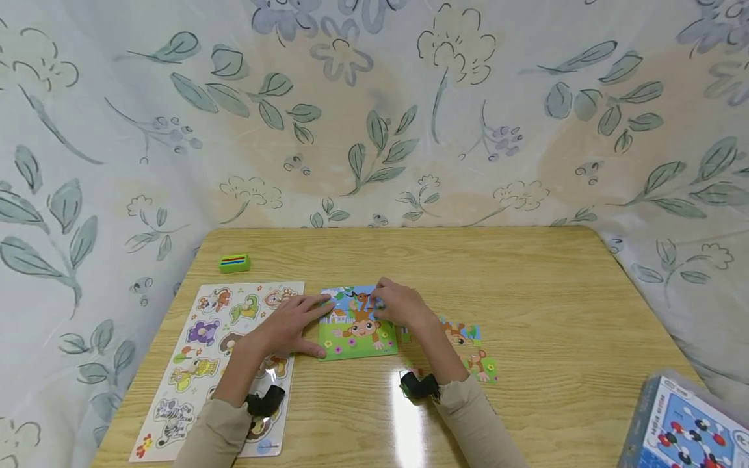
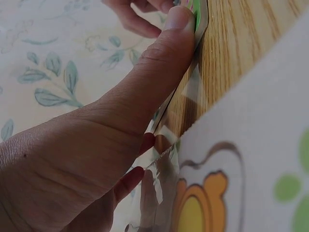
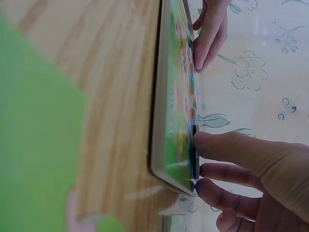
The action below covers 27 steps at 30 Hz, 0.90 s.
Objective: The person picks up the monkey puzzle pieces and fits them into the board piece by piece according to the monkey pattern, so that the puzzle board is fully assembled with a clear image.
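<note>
In front of you, the wood-grain bench (image 1: 556, 292) carries an animal picture sheet (image 1: 213, 354) along its left edge and a molecule-pictured box (image 1: 690, 426) by its near right corner. The monkey puzzle (image 1: 359, 331) lies flat, a little left of midway between the side edges. Your left hand (image 1: 288, 323) rests on its left side, fingers extended, gripping nothing. Your right hand (image 1: 404, 304) pinches a small piece (image 3: 195, 166) at its right side. Loose puzzle pieces (image 1: 480, 367) lie to the right; a green block (image 1: 235, 263) sits near the bench's far left corner.
</note>
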{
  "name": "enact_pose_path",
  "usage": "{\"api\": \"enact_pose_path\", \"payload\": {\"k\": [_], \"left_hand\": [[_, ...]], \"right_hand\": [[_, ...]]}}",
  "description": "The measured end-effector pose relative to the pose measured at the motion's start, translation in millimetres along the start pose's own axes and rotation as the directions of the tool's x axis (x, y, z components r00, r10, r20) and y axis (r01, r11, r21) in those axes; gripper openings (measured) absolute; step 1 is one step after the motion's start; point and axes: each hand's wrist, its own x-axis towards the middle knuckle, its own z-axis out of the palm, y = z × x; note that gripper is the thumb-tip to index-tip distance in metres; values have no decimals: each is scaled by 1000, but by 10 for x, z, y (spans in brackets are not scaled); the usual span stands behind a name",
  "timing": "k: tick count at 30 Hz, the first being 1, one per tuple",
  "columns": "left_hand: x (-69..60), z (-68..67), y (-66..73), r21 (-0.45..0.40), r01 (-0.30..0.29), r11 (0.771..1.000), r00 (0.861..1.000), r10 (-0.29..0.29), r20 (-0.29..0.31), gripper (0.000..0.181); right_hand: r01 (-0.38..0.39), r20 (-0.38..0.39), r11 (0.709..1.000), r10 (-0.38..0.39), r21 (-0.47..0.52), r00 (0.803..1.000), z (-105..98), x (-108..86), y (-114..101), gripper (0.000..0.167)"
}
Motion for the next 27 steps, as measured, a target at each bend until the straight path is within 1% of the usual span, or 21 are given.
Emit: {"api": "enact_pose_path", "payload": {"k": [4,10,20,27], "left_hand": [[-3,12,-12,5,0,1000,1000,0,-7,93],[-3,8,-17,-15,-1,1000,1000,1,-3,93],[-4,13,-12,-6,9,1000,1000,-9,-2,94],[-19,33,17,-28,31,999,999,-30,12,93]], "right_hand": [[-2,3,1000,2,-7,1000,-3,3,-9,12],[-15,15,1000,16,-14,1000,-4,1,-22,16],[-21,2,1000,21,5,1000,17,3,-6,17],[-37,-1,999,37,36,999,19,-30,-4,18]]}}
